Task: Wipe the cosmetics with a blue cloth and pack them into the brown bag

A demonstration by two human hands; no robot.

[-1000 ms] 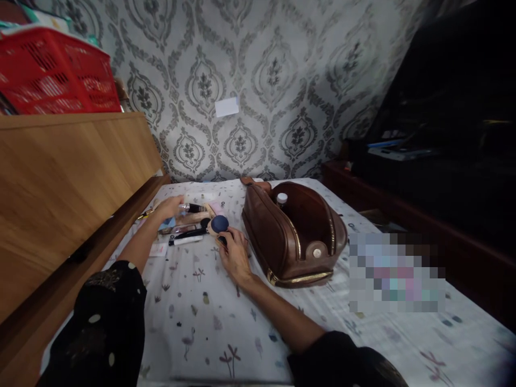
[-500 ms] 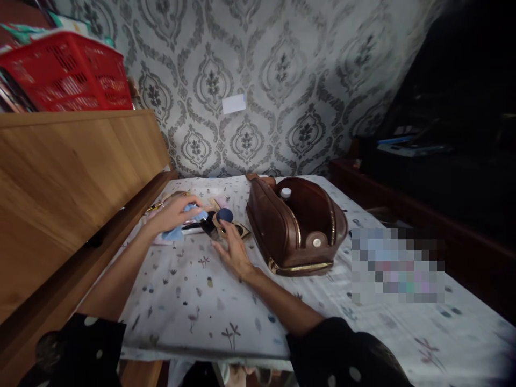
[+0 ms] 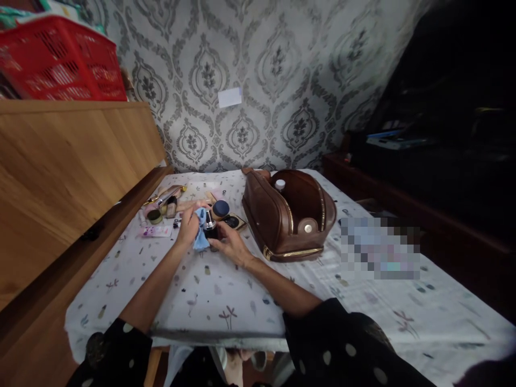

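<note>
My left hand is closed on a light blue cloth, pressed against the side of a small dark cosmetic bottle with a shiny silver part on top. The fingers of my right hand hold this bottle from the right, low above the table. Just behind are a round jar with a dark blue lid and an open black compact. To the left lie a pink-and-white tube, a small jar with an olive lid and a small foundation bottle.
An open brown leather bag stands right of my hands, with a white-capped bottle inside. A blurred-out item lies farther right on the patterned tablecloth. On the left, a wooden cabinet carries a red basket.
My left hand has come right and nearer with the cloth, uncovering the cosmetics on the left. Both hands are now together at the dark bottle, which stands more upright. The view has shifted slightly.
</note>
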